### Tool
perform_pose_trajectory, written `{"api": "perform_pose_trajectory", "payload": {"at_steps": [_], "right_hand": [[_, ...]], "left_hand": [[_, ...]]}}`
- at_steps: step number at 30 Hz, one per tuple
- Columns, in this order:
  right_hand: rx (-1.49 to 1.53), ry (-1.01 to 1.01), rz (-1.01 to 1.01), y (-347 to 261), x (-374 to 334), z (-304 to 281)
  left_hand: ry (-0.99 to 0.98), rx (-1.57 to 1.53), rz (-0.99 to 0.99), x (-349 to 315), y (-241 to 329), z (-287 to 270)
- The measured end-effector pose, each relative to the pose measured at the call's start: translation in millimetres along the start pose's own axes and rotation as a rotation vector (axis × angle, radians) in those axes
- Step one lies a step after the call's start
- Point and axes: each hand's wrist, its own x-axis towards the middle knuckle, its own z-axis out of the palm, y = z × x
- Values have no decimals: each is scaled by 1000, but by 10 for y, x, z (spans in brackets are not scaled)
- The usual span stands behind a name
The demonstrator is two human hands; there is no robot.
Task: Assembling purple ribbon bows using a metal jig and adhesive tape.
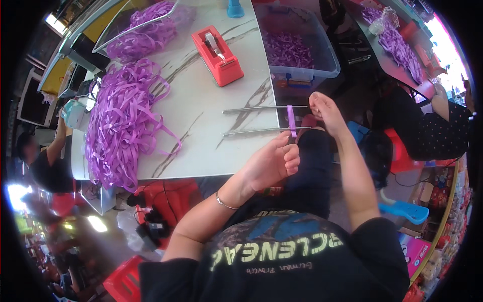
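Two thin metal rods (251,108) jut out from the edge of a white marble-patterned table (211,100). A short purple ribbon strip (292,121) is looped across both rods near their tips. My left hand (274,161) pinches the lower end of the strip below the near rod. My right hand (324,110) holds the strip's upper end at the far rod's tip. A big heap of loose purple ribbon (121,121) lies on the table's left side.
A red tape dispenser (217,54) stands mid-table. A clear plastic bin (297,43) holds cut purple pieces; another clear tray (141,25) holds more ribbon. A seated person in dark dotted clothing (427,126) is to the right, another person (45,161) to the left.
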Motion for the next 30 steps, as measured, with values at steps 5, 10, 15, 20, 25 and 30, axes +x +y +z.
{"api": "perform_pose_trajectory", "payload": {"at_steps": [5,10,15,20,25,30], "right_hand": [[1036,33,616,-154,-94,654],[1596,-620,215,630,-45,815],[1680,-769,78,638,19,920],[1653,-805,58,575,78,953],[1556,-732,133,447,33,897],[1164,-418,370,249,-106,658]], "left_hand": [[20,2,11,-49,50,-15],[37,2,-14,-16,26,53],[24,18,-3,-25,28,42],[23,26,8,-23,18,40],[-2,28,16,-26,11,12],[11,27,9,-29,14,19]]}}
